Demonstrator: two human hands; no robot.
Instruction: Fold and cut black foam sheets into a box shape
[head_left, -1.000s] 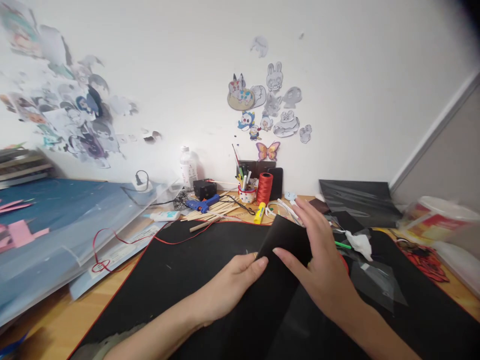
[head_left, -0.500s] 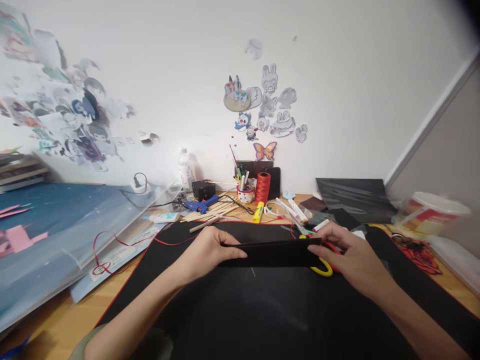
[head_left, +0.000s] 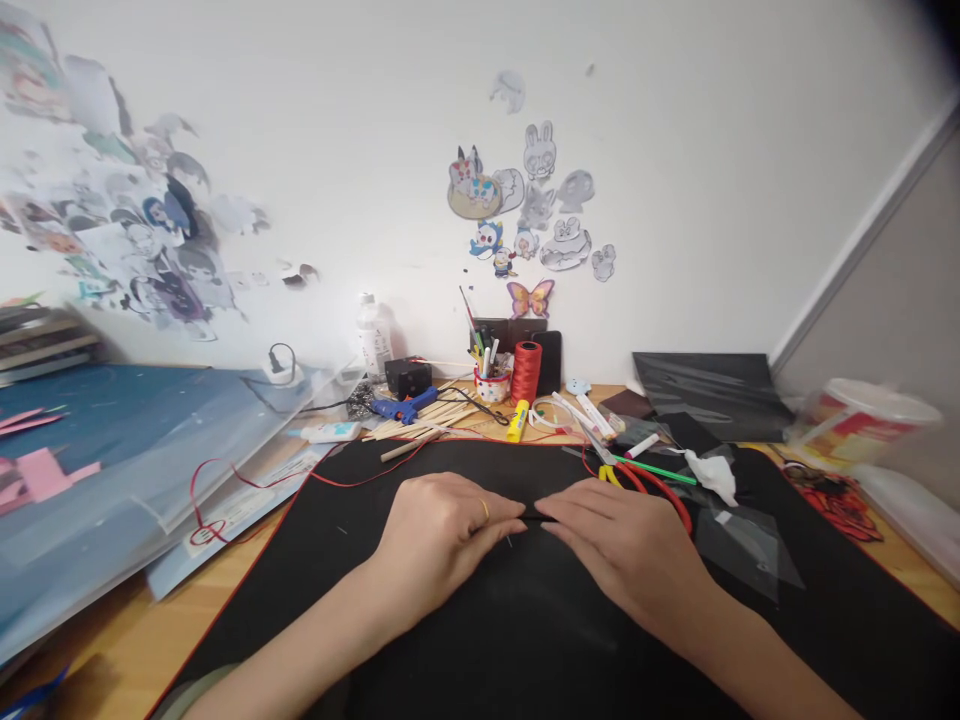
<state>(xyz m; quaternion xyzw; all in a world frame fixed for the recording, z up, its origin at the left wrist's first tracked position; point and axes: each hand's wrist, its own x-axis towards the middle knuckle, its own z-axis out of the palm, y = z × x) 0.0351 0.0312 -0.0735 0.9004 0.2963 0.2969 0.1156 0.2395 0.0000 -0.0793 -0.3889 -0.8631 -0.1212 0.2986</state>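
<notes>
My left hand (head_left: 439,535) and my right hand (head_left: 630,545) meet fingertip to fingertip over the black mat (head_left: 480,650). Both are closed in a pinch on a thin black strip (head_left: 533,517), paper-like in look. Only a short dark edge of it shows between the fingers; the hands hide the rest. Behind my right hand lie scissors with red and yellow handles (head_left: 679,500). A green stick (head_left: 660,470) and a crumpled white tissue (head_left: 712,474) rest beyond that hand. Clear plastic film (head_left: 742,550) lies to its right.
At the back are a blue glue gun (head_left: 405,406), thin wooden sticks (head_left: 442,415), a yellow glue stick (head_left: 517,422), a red thread spool (head_left: 526,372) and a pen cup (head_left: 493,384). A plastic sheet (head_left: 187,480) lies left; a tub (head_left: 862,420) stands right.
The strip's broad face showed before, with my hands far apart at its ends. Now my hands have come together at its middle, and only an edge shows.
</notes>
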